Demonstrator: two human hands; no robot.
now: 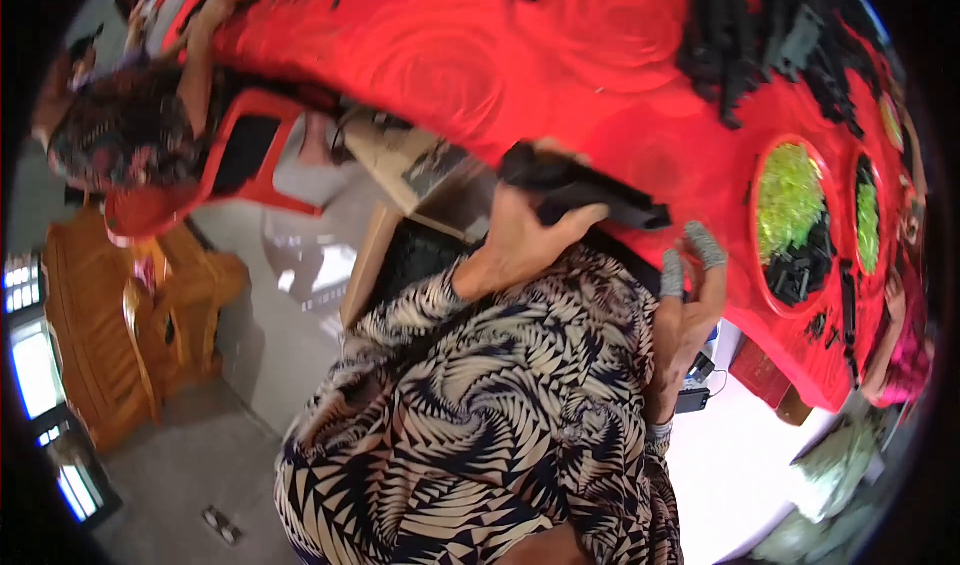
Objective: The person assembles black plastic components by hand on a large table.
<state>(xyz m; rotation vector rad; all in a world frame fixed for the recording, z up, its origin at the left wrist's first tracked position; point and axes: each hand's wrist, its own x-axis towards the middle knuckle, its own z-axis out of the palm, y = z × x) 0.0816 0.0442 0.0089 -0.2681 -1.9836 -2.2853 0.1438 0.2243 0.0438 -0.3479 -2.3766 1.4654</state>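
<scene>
My left hand [525, 242] grips a long black plastic-looking part [595, 190] with a blocky end, holding it over the near edge of the red table. The thumb lies along the near side of the part; the other fingers are mostly hidden behind it. To the right, my right hand [693, 310] is raised beside the table edge, with grey covers on two fingertips. Those fingers are stretched apart and nothing shows between them. A gap separates this hand from the black part's right end.
A pile of black parts [790, 45] lies at the far right of the red table [560, 85]. Nearer stands a red tray [757, 215] of yellow-green and black pieces. An open cardboard box [370, 265] sits below the edge. Other people work at left [125, 130] and right [893, 340].
</scene>
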